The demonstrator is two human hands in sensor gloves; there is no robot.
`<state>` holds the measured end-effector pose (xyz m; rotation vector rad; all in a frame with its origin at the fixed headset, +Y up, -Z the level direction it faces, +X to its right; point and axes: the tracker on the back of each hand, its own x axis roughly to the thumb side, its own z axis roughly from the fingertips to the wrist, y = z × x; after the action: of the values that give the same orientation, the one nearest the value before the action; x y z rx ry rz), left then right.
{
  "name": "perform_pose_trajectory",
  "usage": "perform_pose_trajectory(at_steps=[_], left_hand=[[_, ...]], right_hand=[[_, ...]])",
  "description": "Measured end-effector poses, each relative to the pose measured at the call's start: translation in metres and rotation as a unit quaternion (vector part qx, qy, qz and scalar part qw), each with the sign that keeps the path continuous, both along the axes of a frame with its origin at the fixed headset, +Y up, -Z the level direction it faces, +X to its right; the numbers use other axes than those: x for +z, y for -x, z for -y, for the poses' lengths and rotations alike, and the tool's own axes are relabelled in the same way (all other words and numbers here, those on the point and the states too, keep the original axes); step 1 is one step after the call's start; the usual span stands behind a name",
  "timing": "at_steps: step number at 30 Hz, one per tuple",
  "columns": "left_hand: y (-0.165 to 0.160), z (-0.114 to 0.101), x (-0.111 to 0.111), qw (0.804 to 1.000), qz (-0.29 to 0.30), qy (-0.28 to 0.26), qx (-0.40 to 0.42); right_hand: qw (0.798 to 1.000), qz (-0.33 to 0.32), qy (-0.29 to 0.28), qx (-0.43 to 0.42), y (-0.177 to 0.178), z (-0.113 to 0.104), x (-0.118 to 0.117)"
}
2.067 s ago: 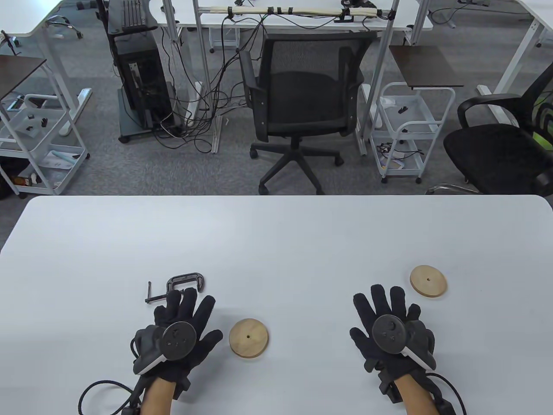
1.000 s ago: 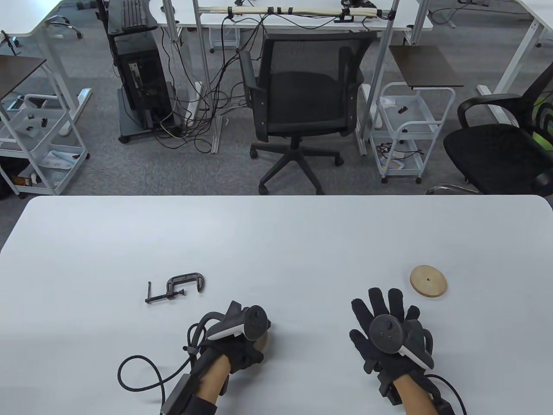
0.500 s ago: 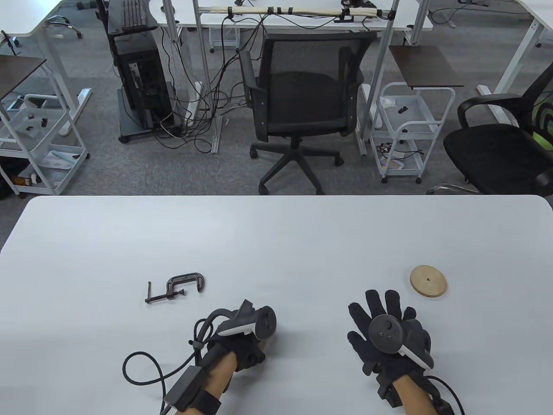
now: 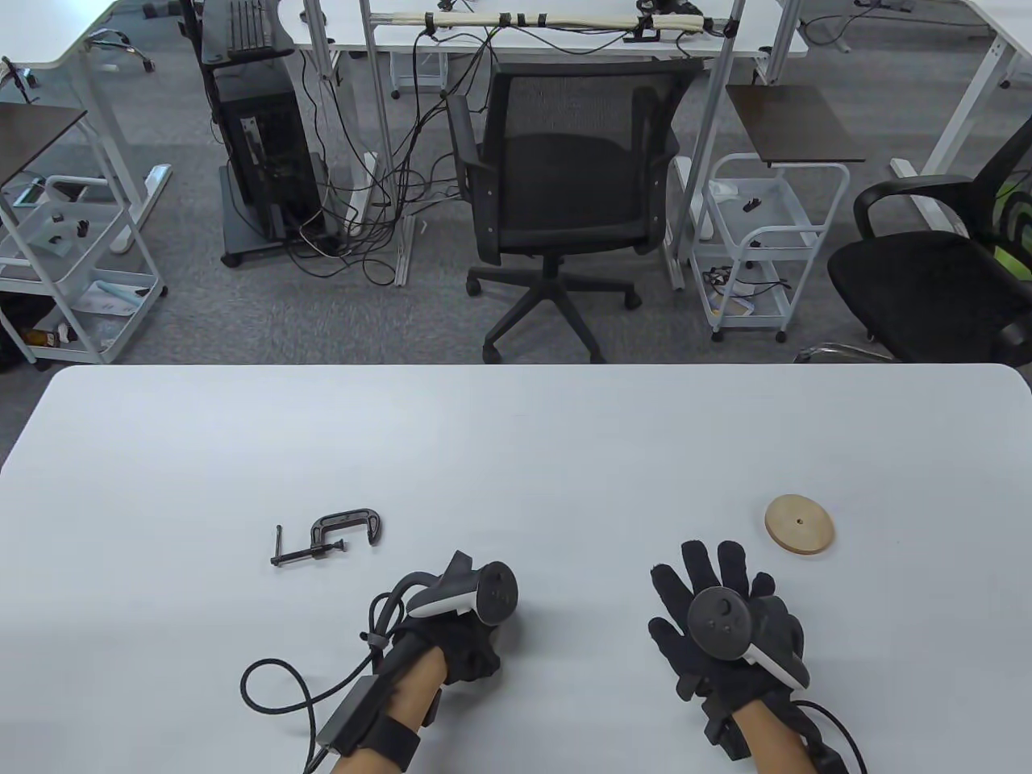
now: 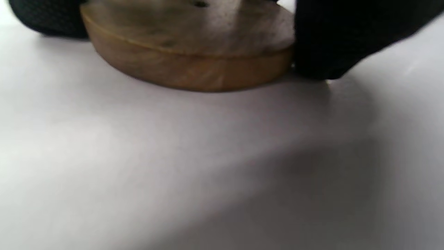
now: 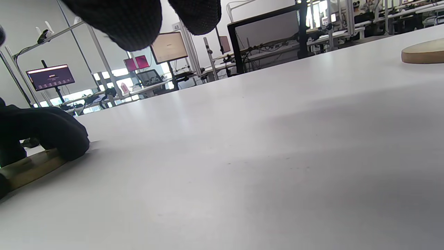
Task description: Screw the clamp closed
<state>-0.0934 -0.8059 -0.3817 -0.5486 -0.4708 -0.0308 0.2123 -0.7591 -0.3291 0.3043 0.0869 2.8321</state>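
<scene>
The black C-clamp (image 4: 326,536) lies on the white table (image 4: 516,435), its screw handle pointing left and its jaws standing open. No hand touches it. My left hand (image 4: 472,641) is to the clamp's right and grips a wooden disc by its edge. The left wrist view shows the disc (image 5: 194,52) low on the table between my gloved fingers (image 5: 326,45). In the right wrist view the disc (image 6: 27,170) pokes out under the hand. My right hand (image 4: 713,601) rests flat with fingers spread, holding nothing.
A second wooden disc (image 4: 799,524) lies on the table beyond and to the right of my right hand; it also shows in the right wrist view (image 6: 423,52). The left glove's cable (image 4: 278,693) loops on the table near the front edge.
My left hand left the clamp's side, moved right onto the near wooden disc and closed on it, then slid a little right. My right hand shifted slightly left.
</scene>
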Motion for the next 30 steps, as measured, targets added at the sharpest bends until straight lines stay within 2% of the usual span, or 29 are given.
perform_pose_trajectory(at_steps=[4,8,11,15,18,20,22,26,30], left_hand=[[-0.003,-0.004,0.000,0.999,0.017,-0.025,-0.013],[0.001,-0.011,0.006,0.996,0.025,-0.081,0.006],[0.010,-0.023,0.012,0.991,0.014,-0.120,0.055],[0.028,-0.037,0.021,0.973,-0.020,-0.146,0.175],[0.044,-0.046,0.028,0.949,-0.044,-0.150,0.272],[0.054,-0.048,0.032,0.927,-0.056,-0.129,0.347],[0.066,-0.046,0.034,0.885,-0.069,-0.091,0.451],[0.083,-0.037,0.038,0.830,-0.082,-0.073,0.547],[0.093,-0.026,0.034,0.777,-0.108,-0.024,0.620]], right_hand=[[1.000,0.000,0.005,-0.004,0.000,0.001,0.000],[1.000,0.001,0.006,-0.006,-0.001,0.000,0.000],[1.000,-0.001,0.006,-0.007,-0.002,0.000,0.000],[1.000,-0.004,0.008,-0.009,-0.001,0.001,0.000],[1.000,-0.003,0.006,-0.007,-0.001,0.001,0.001],[1.000,-0.003,0.007,-0.007,-0.001,0.001,0.001],[1.000,-0.002,0.009,-0.006,-0.001,0.002,0.001],[1.000,0.002,0.013,-0.002,-0.001,0.004,0.000],[1.000,0.007,0.018,0.001,0.000,0.007,-0.002]])
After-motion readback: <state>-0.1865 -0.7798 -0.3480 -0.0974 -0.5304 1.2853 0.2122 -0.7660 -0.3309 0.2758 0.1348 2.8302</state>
